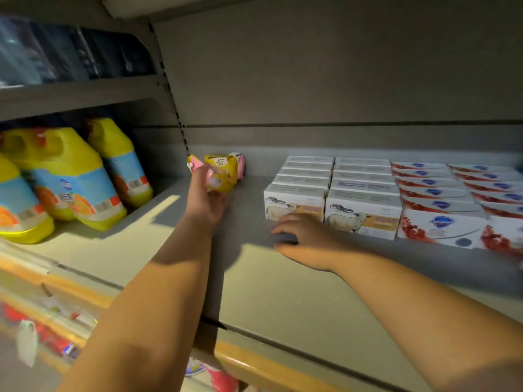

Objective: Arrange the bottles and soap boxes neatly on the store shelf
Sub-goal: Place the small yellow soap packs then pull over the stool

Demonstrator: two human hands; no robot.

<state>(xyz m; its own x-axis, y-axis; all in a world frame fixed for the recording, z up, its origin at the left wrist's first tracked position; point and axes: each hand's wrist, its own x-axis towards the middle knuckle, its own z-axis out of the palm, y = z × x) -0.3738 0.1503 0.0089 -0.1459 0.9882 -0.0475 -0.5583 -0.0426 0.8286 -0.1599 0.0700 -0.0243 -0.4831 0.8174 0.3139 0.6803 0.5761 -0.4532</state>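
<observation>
My left hand (pixel 206 199) grips a bundle of small soap packs (pixel 219 172), yellow and pink, held near the back left of the grey shelf (pixel 283 278). My right hand (pixel 300 236) rests on the shelf with loosely curled fingers, just in front of the white sheep-print soap boxes (pixel 328 193), which stand in two tidy rows. To their right stand rows of white soap boxes with red print (pixel 452 199). Yellow bottles (pixel 73 176) with blue labels stand in the bay to the left.
An upright shelf post (pixel 172 108) divides the two bays. Dark packs (pixel 70 55) fill the upper left shelf. Blurred goods (pixel 45 321) lie on the lower shelf beyond the orange price rail (pixel 254 360). Bare shelf lies between the bundle and the sheep boxes.
</observation>
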